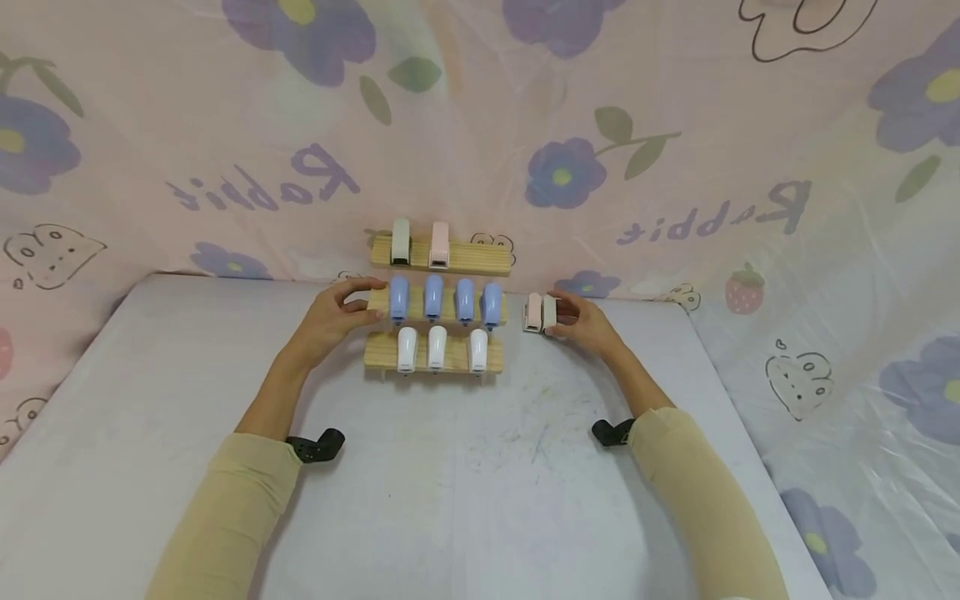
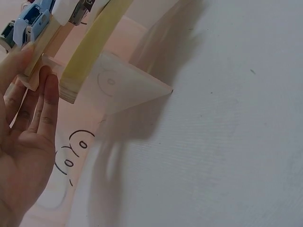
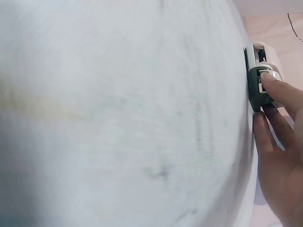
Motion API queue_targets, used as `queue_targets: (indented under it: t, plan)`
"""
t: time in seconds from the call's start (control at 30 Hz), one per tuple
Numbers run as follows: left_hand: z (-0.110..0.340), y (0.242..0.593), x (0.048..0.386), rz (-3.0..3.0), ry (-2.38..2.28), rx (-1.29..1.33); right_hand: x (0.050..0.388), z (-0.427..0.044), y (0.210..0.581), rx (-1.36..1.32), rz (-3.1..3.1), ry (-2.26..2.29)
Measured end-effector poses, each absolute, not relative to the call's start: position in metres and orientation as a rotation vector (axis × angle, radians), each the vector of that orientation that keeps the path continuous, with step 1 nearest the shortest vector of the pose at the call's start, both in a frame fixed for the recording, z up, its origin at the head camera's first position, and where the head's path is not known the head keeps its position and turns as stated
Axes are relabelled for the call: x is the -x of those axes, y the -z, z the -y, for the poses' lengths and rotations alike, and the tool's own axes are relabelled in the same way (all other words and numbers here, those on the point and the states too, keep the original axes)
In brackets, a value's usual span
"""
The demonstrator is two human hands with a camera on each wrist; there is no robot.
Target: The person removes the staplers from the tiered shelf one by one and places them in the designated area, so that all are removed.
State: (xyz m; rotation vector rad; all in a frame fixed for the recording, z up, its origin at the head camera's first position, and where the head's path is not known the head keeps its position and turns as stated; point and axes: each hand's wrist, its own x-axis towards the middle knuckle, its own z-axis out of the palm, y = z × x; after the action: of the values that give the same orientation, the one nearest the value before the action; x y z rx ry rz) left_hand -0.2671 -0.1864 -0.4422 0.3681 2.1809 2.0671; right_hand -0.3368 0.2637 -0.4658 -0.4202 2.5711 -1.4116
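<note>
"Flowered cloth (image 1: 480, 167) hung behind a white table (image 1: 450, 500), where a three-tier wooden rack (image 1: 457, 357) stood towards the back. Taking that rack as the clock's centre, twelve at the cloth, where were the hands?"

"The left hand (image 1: 330, 317) was at nine, thumb and fingers closed on the end of the middle shelf (image 1: 449, 305), level with four blue staplers (image 1: 432, 297). The right hand (image 1: 588, 325) was at three, pinching a grey stapler (image 1: 550, 312). A pink stapler (image 1: 534, 312) sat just beside that, on its nine o'clock side."

"Both on the table?"

"They seemed to be; whether they touched each other, I couldn't tell."

"What did good handling call for?"

"To my mind, a pinch low on the body, off the lever, then a straight lift so the pink neighbour wasn't knocked. The left hand needed only a light, steady hold, since a tug could have tipped the rack."

"And if the top shelf (image 1: 480, 260) were wanted?"

"Bare wood showed towards one o'clock, past the upper grey stapler (image 1: 401, 242) and upper pink stapler (image 1: 439, 244)."
</note>
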Motion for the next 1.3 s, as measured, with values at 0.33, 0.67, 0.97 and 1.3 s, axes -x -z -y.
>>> queue_targets:
  t: [0.33, 0.67, 0.97, 1.3]
  plan:
    - [0.185, 0.441, 0.269, -2.183, -2.058, -0.381, 0.336, -0.263, 0.46, 0.383, -2.539, 1.409]
    - [0.186, 0.439, 0.269, -2.242, -1.974, -0.337, 0.332, -0.26, 0.455, 0.403, -2.681, 1.343]
    - [0.187, 0.441, 0.267, -2.237, -2.004, -0.36, 0.322, -0.249, 0.431, 0.535, -2.656, 1.634]
    - [0.187, 0.442, 0.267, -2.257, -2.003, -0.368, 0.301, -0.22, 0.383, 0.704, -2.68, 1.647]
